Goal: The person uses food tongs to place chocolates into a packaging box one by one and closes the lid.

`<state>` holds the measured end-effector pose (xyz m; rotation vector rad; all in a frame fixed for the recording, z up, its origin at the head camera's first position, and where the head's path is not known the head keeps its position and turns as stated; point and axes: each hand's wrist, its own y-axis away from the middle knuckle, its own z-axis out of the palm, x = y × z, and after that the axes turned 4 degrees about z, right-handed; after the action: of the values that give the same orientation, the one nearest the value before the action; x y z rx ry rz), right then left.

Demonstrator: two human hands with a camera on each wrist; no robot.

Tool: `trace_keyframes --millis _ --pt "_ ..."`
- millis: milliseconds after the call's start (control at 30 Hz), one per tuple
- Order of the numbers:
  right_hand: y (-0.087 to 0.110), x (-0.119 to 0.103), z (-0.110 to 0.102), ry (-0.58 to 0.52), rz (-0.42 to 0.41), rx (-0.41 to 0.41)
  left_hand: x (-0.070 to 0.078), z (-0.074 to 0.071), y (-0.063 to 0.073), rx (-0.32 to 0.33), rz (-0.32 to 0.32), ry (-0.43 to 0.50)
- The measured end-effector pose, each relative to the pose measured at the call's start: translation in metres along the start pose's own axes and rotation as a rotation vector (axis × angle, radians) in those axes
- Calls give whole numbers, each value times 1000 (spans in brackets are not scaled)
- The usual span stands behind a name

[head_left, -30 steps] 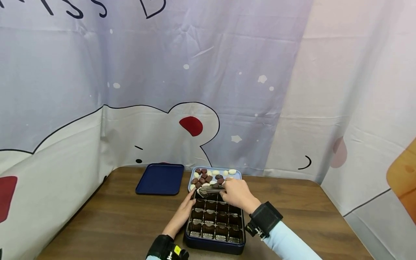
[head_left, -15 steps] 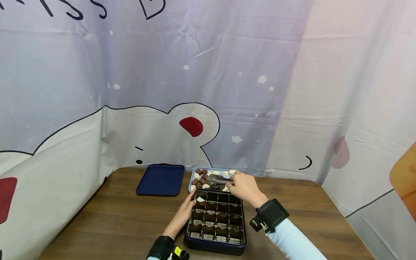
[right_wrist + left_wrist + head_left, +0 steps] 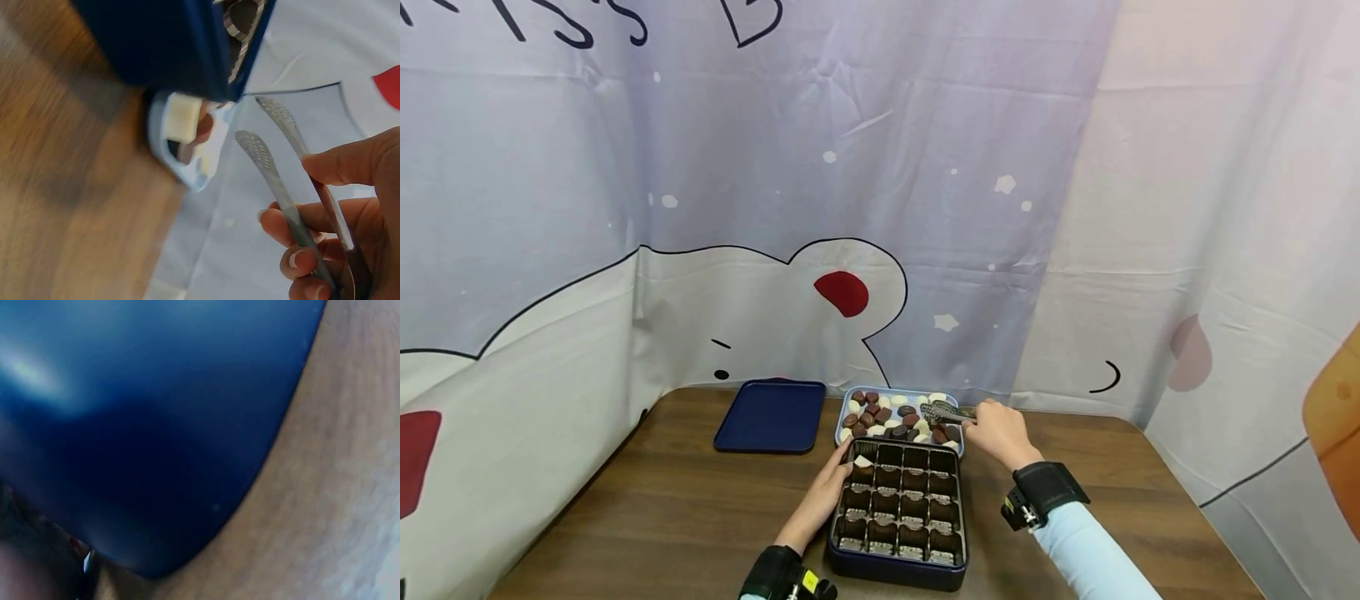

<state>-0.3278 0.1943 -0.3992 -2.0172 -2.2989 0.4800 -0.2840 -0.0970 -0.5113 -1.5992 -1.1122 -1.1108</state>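
Observation:
A dark blue box [image 3: 895, 577] with a brown divided insert stands at the front of the table. One white chocolate [image 3: 862, 461] lies in its back left compartment. My left hand [image 3: 822, 493] rests along the box's left side, fingers stretched toward the far corner. In the left wrist view the box's wall [image 3: 156, 425] fills most of the frame. My right hand [image 3: 1002, 433] holds metal tongs [image 3: 275, 169] between thumb and fingers. Their perforated tips stand apart with nothing between them, over the right part of a light blue tray [image 3: 844, 423] of brown and white chocolates [image 3: 871, 408].
A dark blue lid [image 3: 771, 415] lies flat on the wooden table [image 3: 700, 508], left of the tray. The box's back edge overlaps the tray's near edge in the head view. A printed curtain [image 3: 970, 250] hangs directly behind the table.
The tongs left the box's back left corner and moved over the tray to its right side. A white chocolate now shows in the corner compartment. My left hand has stayed put.

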Motion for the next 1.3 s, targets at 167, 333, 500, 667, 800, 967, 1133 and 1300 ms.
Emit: trace_keyframes --millis 167,333,500,667,800,967,1133,1300 --pt "-6 13 11 13 37 29 -2 0 1 -12 -7 0" --pt "-14 18 21 15 62 28 -2 -1 1 -4 -9 8" --pt "-18 16 30 -1 88 -18 -4 -1 0 -9 -18 10" --pt "-20 14 37 5 110 -30 -5 0 -1 -13 -17 19" --pt "-20 13 41 28 122 9 -4 0 -1 -16 -15 17" --pt "-21 9 44 69 90 29 -3 0 -1 -13 -16 14" --pt "-19 9 47 107 68 41 -3 1 -2 -3 -19 9" --pt "-18 15 51 105 72 77 -5 1 -5 15 -20 -4"
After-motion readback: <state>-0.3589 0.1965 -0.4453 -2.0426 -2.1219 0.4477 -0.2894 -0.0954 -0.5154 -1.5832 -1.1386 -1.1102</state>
